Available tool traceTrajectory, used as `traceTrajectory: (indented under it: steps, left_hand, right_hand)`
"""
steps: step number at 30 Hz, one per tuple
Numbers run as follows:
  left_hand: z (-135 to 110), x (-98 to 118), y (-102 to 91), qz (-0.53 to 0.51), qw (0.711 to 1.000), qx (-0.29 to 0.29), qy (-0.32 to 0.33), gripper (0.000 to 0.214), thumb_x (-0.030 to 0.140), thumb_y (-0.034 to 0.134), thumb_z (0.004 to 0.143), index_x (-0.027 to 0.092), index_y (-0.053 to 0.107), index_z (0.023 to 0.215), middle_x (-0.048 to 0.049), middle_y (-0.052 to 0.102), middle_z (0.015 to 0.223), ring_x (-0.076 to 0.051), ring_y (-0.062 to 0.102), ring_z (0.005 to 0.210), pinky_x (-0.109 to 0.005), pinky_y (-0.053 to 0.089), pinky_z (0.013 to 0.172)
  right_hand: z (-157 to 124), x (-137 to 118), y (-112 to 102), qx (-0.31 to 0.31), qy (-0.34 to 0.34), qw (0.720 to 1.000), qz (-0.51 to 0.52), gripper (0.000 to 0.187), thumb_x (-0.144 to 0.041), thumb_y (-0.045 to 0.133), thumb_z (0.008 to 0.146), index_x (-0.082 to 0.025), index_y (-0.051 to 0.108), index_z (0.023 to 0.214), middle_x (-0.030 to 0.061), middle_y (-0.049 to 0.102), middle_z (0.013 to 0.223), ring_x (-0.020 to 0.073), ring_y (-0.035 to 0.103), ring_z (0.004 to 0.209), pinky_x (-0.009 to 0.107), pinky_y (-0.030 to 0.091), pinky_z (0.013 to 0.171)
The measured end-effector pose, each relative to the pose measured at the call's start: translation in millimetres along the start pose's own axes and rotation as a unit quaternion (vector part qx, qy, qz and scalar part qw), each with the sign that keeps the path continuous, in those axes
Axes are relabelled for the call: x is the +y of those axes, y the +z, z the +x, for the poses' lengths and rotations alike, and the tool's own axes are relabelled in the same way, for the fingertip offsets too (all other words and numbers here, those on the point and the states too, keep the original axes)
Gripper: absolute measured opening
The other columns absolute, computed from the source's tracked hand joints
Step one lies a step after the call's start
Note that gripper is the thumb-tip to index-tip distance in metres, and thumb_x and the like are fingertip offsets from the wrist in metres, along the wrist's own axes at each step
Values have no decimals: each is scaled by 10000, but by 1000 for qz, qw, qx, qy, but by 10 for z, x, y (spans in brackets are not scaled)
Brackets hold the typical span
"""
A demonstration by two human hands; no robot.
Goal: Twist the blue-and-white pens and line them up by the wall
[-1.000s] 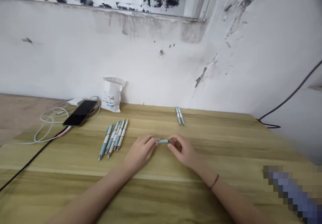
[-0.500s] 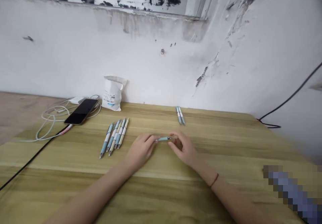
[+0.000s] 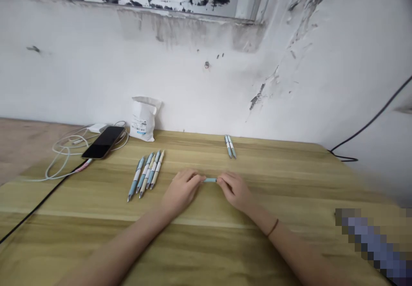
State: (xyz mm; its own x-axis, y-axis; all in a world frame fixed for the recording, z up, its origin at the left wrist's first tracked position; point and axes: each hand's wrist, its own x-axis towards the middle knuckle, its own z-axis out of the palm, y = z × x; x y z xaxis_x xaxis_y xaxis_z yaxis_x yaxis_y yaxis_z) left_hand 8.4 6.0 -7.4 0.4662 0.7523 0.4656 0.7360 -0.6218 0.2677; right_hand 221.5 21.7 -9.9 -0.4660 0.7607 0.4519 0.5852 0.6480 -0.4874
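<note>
Between my two hands a light blue pen (image 3: 210, 180) lies sideways, just over the wooden table. My left hand (image 3: 183, 189) is closed on its left part and hides that end. The fingertips of my right hand (image 3: 234, 189) pinch its right tip. Left of my hands, several blue and cream pens (image 3: 146, 176) with white middles lie side by side at a slant. Two more blue and white pens (image 3: 230, 147) rest together beyond my right hand, near the wall.
A black phone (image 3: 103, 142) lies at the left among white cables (image 3: 66, 153). Beside it a white packet (image 3: 143, 118) with a label stands against the wall. A black cable (image 3: 373, 121) hangs at the right. A pixelated patch (image 3: 375, 243) covers the lower right of the table (image 3: 206, 251).
My right hand's fingers have closed on the pen's right tip, which was free of them before. My left hand keeps its hold on the other end.
</note>
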Motion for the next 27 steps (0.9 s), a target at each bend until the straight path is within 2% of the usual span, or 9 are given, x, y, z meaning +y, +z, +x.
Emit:
traceTrajectory:
  steps: [4,7,11,14,18,20,23,27]
  left_hand:
    - [3,-8,10,-10,1000,-8,-6,197,206,413,910,227,550,1050,-43,594,1013,-180,539,951,-333,436,817]
    - [0,-18,35,-22,1000,-7,0,209,223,416,913,218,544,1078,-43,603,1017,-178,546,955,-332,443,828]
    - [-4,-8,55,-27,1000,9,6,233,249,422,915,217,553,1105,-49,619,1019,-174,566,940,-322,454,832]
    - [10,-6,23,-21,1000,8,-1,252,296,421,917,229,549,1124,-47,622,1051,-179,567,970,-328,445,842]
    - [38,-65,-38,-12,998,13,-62,345,339,383,928,215,466,1239,-61,609,1128,-196,551,1035,-355,425,865]
    - [47,-103,-56,-24,997,10,-79,301,312,367,935,218,520,1177,-49,624,1099,-188,562,1011,-344,422,854]
    - [49,-132,-63,-46,996,-3,-76,235,282,390,927,223,595,1024,-28,648,1008,-175,579,935,-321,429,809]
    - [30,-142,-59,-38,996,32,-74,202,251,418,914,206,593,1003,-45,642,990,-184,572,920,-337,435,810]
  right_hand:
    - [-3,-11,-21,-4,-24,999,-31,120,-246,442,908,-194,532,969,42,613,891,172,545,823,299,389,757]
    - [-6,0,-14,-14,-46,996,-74,130,-217,420,913,-180,543,889,45,617,845,176,536,791,302,381,728]
    - [-13,6,18,-8,-27,997,-76,190,-205,383,922,-178,543,825,30,595,744,162,529,716,280,376,660]
    - [-20,29,19,27,-25,996,-79,206,-223,379,926,-183,552,821,27,586,724,162,530,700,279,382,653]
    - [-33,125,-37,106,-30,990,-92,191,-257,397,921,-188,571,883,47,605,771,172,543,722,289,407,668]
    - [-36,179,-71,119,-33,988,-93,184,-241,395,917,-192,570,890,52,608,789,176,548,737,291,414,673]
    - [-34,225,-101,97,-31,991,-80,188,-203,386,907,-195,566,853,44,594,762,173,544,721,281,410,651]
    - [-20,210,-122,74,13,996,-48,205,-203,372,909,-189,555,818,28,570,715,154,530,658,256,398,596]
